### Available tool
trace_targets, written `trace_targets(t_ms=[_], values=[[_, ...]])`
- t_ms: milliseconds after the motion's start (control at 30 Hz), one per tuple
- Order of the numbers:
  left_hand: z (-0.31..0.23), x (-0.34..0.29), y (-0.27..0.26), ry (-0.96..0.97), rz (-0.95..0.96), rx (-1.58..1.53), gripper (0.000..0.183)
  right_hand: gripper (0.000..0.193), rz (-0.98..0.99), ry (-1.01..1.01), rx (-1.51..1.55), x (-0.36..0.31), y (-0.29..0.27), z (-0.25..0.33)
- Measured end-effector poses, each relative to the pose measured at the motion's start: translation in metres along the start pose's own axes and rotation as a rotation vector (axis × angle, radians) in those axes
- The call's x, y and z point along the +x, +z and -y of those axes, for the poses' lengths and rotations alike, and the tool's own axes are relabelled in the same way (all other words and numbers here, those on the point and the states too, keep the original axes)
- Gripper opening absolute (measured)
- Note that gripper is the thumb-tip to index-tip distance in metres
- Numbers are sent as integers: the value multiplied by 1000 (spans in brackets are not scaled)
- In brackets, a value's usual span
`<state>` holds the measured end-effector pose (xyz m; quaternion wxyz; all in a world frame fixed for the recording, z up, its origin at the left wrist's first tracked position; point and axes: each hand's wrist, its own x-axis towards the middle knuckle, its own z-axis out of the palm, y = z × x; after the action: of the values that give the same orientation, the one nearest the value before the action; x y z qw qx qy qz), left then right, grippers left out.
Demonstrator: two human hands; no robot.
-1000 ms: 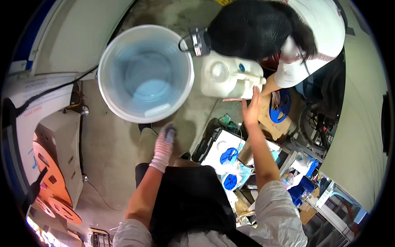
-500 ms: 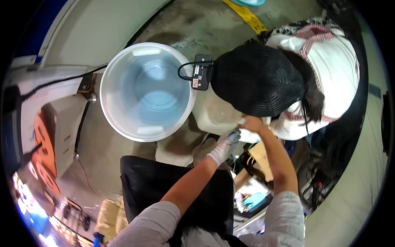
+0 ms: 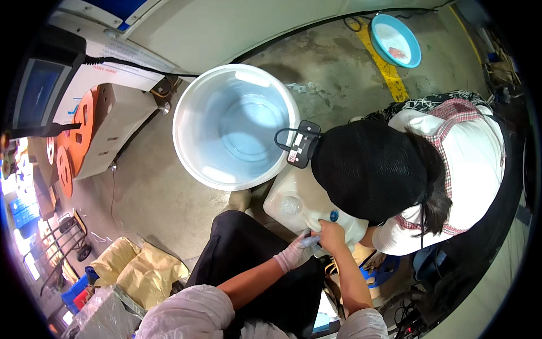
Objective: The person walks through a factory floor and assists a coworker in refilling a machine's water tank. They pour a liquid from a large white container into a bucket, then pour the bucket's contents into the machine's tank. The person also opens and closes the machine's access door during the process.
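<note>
Both hands meet low in the frame, at about five o'clock from the big white bucket point(image 3: 236, 125). The left hand point(image 3: 292, 255), in a pale glove, curls its grip around a small bluish tube-like piece point(image 3: 310, 241); exactly what that piece is, I cannot tell. The bare right hand point(image 3: 332, 236) closes over the same spot, fingers pressed down against the white plastic jug point(image 3: 307, 209), right beside its blue cap point(image 3: 334, 216). The jug sits on the concrete floor point(image 3: 152, 198), touching the bucket's rim at the bucket's five o'clock, partly under the black-capped head of a second person point(image 3: 370, 169) leaning in from three o'clock. The bucket looks to hold only a shallow pool of clear liquid, so by my reading the work is early: the hands are busy at the jug's opening, and nothing shows liquid moving yet.
</note>
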<state>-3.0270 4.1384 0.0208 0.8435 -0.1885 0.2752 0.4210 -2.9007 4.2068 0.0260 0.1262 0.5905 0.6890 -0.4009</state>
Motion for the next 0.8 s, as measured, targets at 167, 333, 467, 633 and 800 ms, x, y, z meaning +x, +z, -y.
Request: trace_targets(t_ms=[167, 333, 467, 633, 800], values=[[-19, -40, 4, -43, -21, -61, 54, 24, 192, -61, -43, -12, -6, 41], [-8, -82, 30, -53, -60, -123, 57, 26, 273, -87, -161, -46, -33, 64], [-3, -120, 80, -153, -69, -14, 59, 30, 389, -19, -232, -82, -93, 93], [-25, -144, 154, 17, 203, 263, 70, 33, 335, 164, -188, -113, -187, 145], [-67, -166, 195, -13, 367, 503, 67, 39, 233, 200, -154, -129, -242, 188]])
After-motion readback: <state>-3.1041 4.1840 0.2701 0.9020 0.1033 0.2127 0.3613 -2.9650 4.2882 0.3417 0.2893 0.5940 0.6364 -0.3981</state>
